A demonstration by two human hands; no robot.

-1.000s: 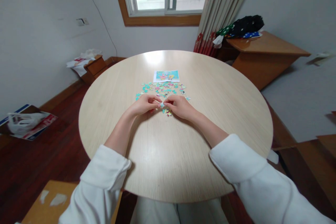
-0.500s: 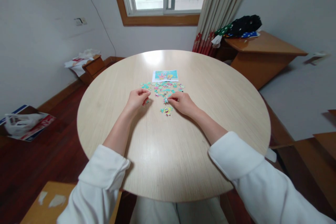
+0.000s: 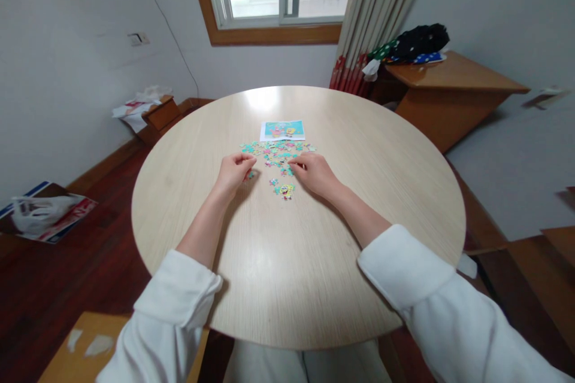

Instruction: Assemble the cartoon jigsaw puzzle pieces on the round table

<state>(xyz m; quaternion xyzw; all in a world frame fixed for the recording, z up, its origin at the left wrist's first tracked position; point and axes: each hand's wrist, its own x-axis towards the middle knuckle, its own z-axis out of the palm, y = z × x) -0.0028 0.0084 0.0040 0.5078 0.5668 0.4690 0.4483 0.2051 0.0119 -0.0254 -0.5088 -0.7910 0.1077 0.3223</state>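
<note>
Loose jigsaw puzzle pieces in turquoise, pink and yellow lie scattered mid-table. Nearer to me is a small joined section with a yellow cartoon face. A single puzzle piece rests just beyond its upper left, apart from it. My left hand is closed in a pinch left of the pile, with a few pieces by its fingers; whether it holds one is hidden. My right hand has thumb and forefinger pinched at the pile's near right edge, touching pieces there; what sits between the fingertips is too small to make out.
Behind the pieces lies a printed reference picture on the round wooden table. A wooden desk bearing dark clothing stands at the right. A cardboard box sits at lower left.
A single piece now lies at the upper left of the joined section, where bare table showed before. My right fingertips have shifted slightly away from me. The left hand is nearly still.
</note>
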